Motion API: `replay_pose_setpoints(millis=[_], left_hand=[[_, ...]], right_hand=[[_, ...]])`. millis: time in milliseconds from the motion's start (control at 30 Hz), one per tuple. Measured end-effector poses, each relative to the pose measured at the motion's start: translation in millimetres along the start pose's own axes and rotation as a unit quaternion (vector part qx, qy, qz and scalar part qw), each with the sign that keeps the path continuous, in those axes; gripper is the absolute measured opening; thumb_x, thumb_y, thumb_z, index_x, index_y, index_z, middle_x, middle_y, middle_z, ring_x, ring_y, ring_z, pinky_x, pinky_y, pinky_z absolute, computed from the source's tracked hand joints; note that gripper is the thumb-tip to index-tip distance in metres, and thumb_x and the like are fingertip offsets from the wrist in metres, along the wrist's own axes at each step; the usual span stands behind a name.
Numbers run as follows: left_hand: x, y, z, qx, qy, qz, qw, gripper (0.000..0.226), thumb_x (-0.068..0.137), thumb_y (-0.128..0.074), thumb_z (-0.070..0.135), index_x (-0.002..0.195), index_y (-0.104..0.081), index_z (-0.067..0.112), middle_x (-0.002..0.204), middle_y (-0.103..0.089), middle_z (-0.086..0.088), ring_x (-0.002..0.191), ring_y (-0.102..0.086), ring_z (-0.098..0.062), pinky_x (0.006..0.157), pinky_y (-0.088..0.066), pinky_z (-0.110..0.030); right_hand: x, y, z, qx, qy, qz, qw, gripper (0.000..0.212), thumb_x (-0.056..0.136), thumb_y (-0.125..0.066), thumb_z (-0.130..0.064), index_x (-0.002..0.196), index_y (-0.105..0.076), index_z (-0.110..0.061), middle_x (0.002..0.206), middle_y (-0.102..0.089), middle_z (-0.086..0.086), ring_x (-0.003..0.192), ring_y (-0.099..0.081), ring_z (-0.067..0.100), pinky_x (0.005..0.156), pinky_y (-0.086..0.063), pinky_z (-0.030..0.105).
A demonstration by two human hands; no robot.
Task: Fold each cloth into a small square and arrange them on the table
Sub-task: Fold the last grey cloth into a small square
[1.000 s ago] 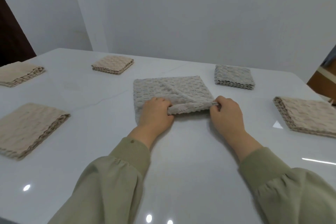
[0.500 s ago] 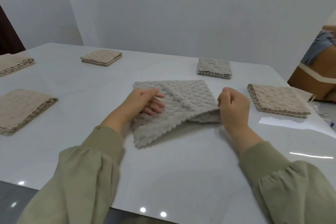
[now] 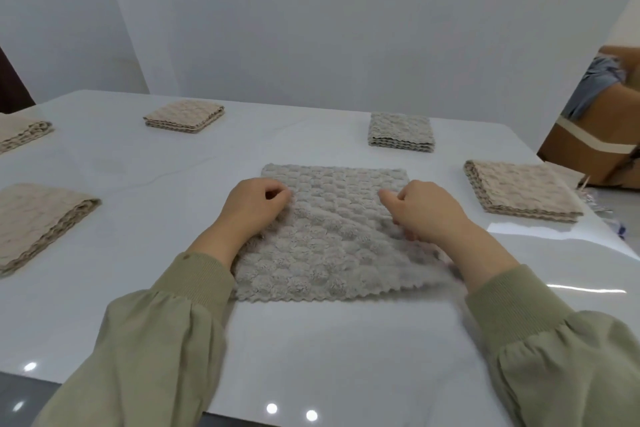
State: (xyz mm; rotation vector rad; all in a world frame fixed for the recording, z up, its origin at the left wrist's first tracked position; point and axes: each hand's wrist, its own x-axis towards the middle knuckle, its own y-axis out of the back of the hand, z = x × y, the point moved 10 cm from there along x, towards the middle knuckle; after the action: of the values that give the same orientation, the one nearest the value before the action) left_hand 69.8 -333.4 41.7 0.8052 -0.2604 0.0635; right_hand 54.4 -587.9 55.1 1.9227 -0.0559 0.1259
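grey cloth [image 3: 332,239] flat on desk [image 3: 329,343], left hand [image 3: 254,210] and right hand [image 3: 427,215] each pinch it; i'd match corners squarely before pressing the crease.

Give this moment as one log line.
grey cloth: spread out | left hand: grips it | right hand: grips it | around: five folded cloths

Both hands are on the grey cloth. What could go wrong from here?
The grey waffle-textured cloth looks rumpled by the right hand; folding now could give a crooked square.
The glossy white table looks slick, so the cloth may slide under the left hand.
The folded beige cloth on the right sits near the table's edge; the right sleeve might nudge it off.
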Motion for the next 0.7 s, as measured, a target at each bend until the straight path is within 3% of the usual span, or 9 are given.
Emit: replay_pose_setpoints(millis=[67, 133, 167, 233, 300, 367, 500, 600, 700], left_hand=[[-3, 2, 0, -0.086, 0.011, 0.016, 0.996, 0.021, 0.093, -0.053, 0.019, 0.089, -0.073, 0.017, 0.088, -0.072, 0.006, 0.07, -0.062, 0.003, 0.069, -0.05, -0.022], [-2, 5, -3, -0.125, 0.021, 0.042, 0.991, 0.02, 0.092, -0.053, 0.015, 0.095, -0.072, 0.02, 0.09, -0.071, 0.008, 0.079, -0.065, -0.001, 0.079, -0.053, -0.025], [1, 6, -6, -0.123, 0.024, 0.048, 0.991, 0.02, 0.092, -0.054, 0.015, 0.099, -0.071, 0.022, 0.098, -0.07, 0.009, 0.087, -0.064, -0.004, 0.085, -0.051, -0.027], [8, 3, -13, -0.095, 0.027, 0.014, 0.995, 0.024, 0.093, -0.055, 0.019, 0.112, -0.068, 0.022, 0.118, -0.062, 0.009, 0.103, -0.057, -0.007, 0.094, -0.045, -0.027], [16, -8, -22, -0.015, 0.014, -0.048, 0.999, 0.032, 0.092, -0.058, 0.023, 0.124, -0.062, 0.022, 0.136, -0.052, 0.005, 0.119, -0.05, -0.011, 0.103, -0.04, -0.032], [23, -13, -29, 0.034, 0.002, -0.071, 0.997, 0.035, 0.09, -0.06, 0.024, 0.126, -0.06, 0.023, 0.142, -0.047, 0.004, 0.124, -0.047, -0.013, 0.106, -0.037, -0.033], [37, -4, -35, -0.005, 0.015, -0.014, 1.0, 0.023, 0.089, -0.06, 0.015, 0.11, -0.069, 0.019, 0.118, -0.064, 0.001, 0.095, -0.059, -0.013, 0.089, -0.047, -0.031], [50, 2, -49, -0.088, 0.061, 0.026, 0.994, 0.016, 0.09, -0.059, 0.014, 0.1, -0.071, 0.017, 0.088, -0.068, 0.002, 0.082, -0.066, -0.022, 0.072, -0.053, -0.032], [65, 4, -57, -0.001, 0.071, 0.056, 0.996, 0.021, 0.091, -0.056, 0.022, 0.108, -0.067, 0.018, 0.105, -0.067, -0.005, 0.096, -0.063, -0.025, 0.082, -0.052, -0.038]], right_hand=[[3, -2, -2, -0.039, -0.004, -0.017, 0.999, 0.048, 0.092, -0.043, -0.041, 0.054, -0.045, -0.012, 0.051, -0.053, 0.004, 0.048, -0.047, 0.022, 0.059, -0.052, 0.033], [9, 7, -10, -0.051, 0.016, 0.018, 0.998, 0.04, 0.092, -0.044, -0.035, 0.059, -0.048, -0.012, 0.056, -0.053, 0.002, 0.054, -0.05, 0.021, 0.055, -0.044, 0.029], [13, 8, -14, -0.049, 0.032, 0.028, 0.998, 0.035, 0.093, -0.043, -0.034, 0.069, -0.056, -0.012, 0.068, -0.059, 0.004, 0.065, -0.055, 0.022, 0.06, -0.045, 0.03], [25, -5, -15, -0.078, 0.06, -0.009, 0.995, 0.035, 0.095, -0.039, -0.038, 0.113, -0.059, -0.015, 0.115, -0.062, 0.007, 0.104, -0.055, 0.025, 0.087, -0.046, 0.038], [36, -36, 0, -0.126, 0.063, -0.093, 0.986, 0.052, 0.096, -0.034, -0.047, 0.14, -0.036, -0.02, 0.149, -0.034, 0.006, 0.135, -0.032, 0.025, 0.109, -0.027, 0.048], [44, -54, 20, -0.119, 0.041, -0.126, 0.984, 0.061, 0.095, -0.027, -0.056, 0.149, -0.017, -0.028, 0.159, -0.008, -0.001, 0.145, -0.008, 0.02, 0.114, -0.009, 0.052], [63, -56, 34, -0.079, 0.063, -0.118, 0.988, 0.062, 0.093, -0.035, -0.057, 0.148, -0.019, -0.033, 0.158, -0.009, -0.005, 0.145, -0.006, 0.016, 0.116, -0.008, 0.049], [72, -43, 35, 0.02, 0.093, -0.081, 0.992, 0.048, 0.092, -0.05, -0.045, 0.137, -0.046, -0.03, 0.15, -0.036, -0.003, 0.138, -0.03, 0.018, 0.114, -0.024, 0.039], [76, -24, 51, 0.235, 0.025, 0.011, 0.972, 0.023, 0.093, -0.055, -0.024, 0.111, -0.068, -0.019, 0.111, -0.066, -0.004, 0.093, -0.063, 0.015, 0.078, -0.049, 0.016]])
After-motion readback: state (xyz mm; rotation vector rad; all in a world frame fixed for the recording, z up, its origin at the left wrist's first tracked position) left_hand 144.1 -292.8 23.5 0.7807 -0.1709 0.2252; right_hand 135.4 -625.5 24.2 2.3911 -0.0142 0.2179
